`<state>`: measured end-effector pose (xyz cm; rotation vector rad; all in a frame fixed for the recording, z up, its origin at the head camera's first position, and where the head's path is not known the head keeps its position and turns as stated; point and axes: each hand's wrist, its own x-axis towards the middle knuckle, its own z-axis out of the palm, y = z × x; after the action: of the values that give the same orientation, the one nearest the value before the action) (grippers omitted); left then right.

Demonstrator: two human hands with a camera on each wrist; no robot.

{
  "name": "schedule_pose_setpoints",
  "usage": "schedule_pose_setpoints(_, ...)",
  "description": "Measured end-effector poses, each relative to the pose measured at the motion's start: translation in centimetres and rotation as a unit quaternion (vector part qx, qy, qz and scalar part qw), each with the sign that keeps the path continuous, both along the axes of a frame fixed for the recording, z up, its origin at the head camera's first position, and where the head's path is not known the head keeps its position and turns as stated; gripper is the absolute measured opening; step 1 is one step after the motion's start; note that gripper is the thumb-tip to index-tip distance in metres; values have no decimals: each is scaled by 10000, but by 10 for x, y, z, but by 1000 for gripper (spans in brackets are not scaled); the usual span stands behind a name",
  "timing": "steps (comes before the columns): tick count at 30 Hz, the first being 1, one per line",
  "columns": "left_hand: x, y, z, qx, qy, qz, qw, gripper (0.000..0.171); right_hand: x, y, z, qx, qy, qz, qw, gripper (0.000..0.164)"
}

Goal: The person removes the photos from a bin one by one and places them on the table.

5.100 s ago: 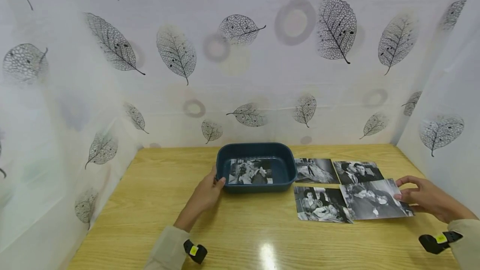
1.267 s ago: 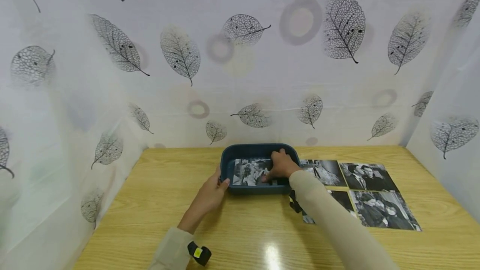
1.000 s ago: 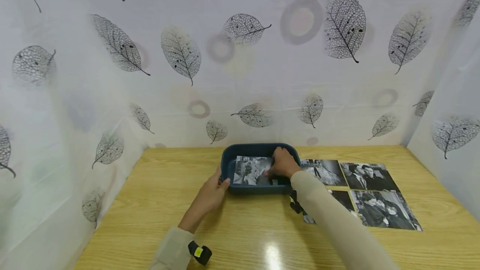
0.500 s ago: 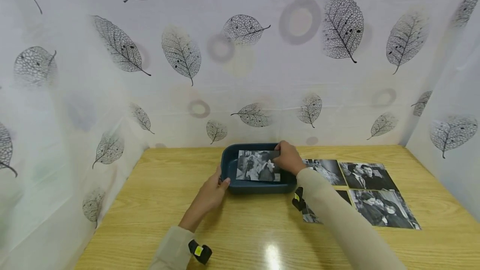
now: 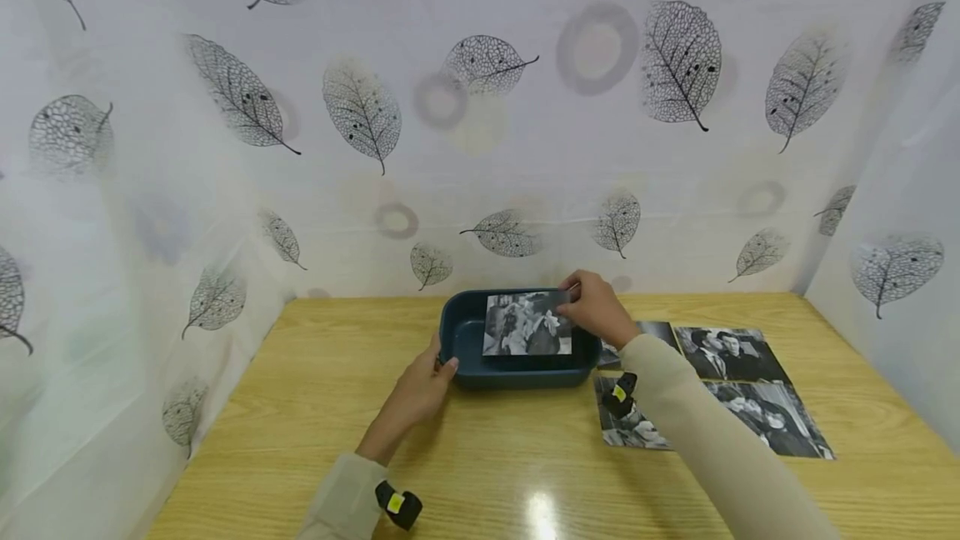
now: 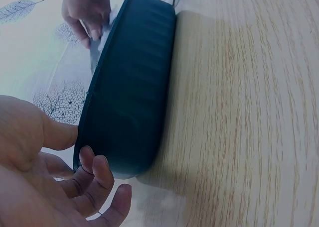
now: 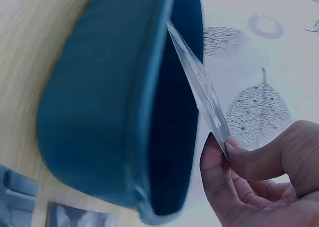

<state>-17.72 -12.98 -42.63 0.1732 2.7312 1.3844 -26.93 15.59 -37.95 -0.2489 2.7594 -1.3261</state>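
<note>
A black-and-white photo (image 5: 527, 325) is held over the dark teal rectangular tub (image 5: 517, 379), its right edge pinched between the thumb and fingers of my right hand (image 5: 597, 305). In the right wrist view the photo (image 7: 200, 85) shows nearly edge-on, slanting across the mouth of the tub (image 7: 94, 107). My left hand (image 5: 422, 382) grips the left end of the tub at its rim; the left wrist view shows the thumb and curled fingers of this hand (image 6: 45, 172) around that end. Inside, the tub's floor is bare at the left and hidden behind the photo elsewhere.
To the right of the tub, several black-and-white photos lie in two rows, including one at the back right (image 5: 731, 354) and one at the front right (image 5: 772, 419). My right sleeve partly covers them. A leaf-patterned white curtain (image 5: 510, 148) borders the wooden table (image 5: 337, 357).
Earlier, the right hand laid a photo down at the front right, then reached into the tub. It has since lifted this photo off the tub's floor, up and rightward. The left hand keeps its grip.
</note>
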Motion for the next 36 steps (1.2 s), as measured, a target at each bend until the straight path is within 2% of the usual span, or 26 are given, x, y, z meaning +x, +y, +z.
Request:
schedule_pose_setpoints(9, 1, 0, 0, -79, -26, 49, 10000, 65, 19, 14, 25, -350, -71, 63, 9993, 33)
schedule_pose_setpoints(14, 2, 0, 1, -101, -33, 60, 9999, 64, 30, 19, 30, -536, -164, 236, 9981, 32)
schedule_pose_setpoints(25, 3, 1, 0, -145, -39, 40, 9999, 65, 55, 26, 24, -853, -482, 524, 9938, 30)
schedule_pose_setpoints(36, 4, 1, -2, -1, -25, -2, 10000, 64, 81, 30, 2, -1285, -609, 901, 9857, 27)
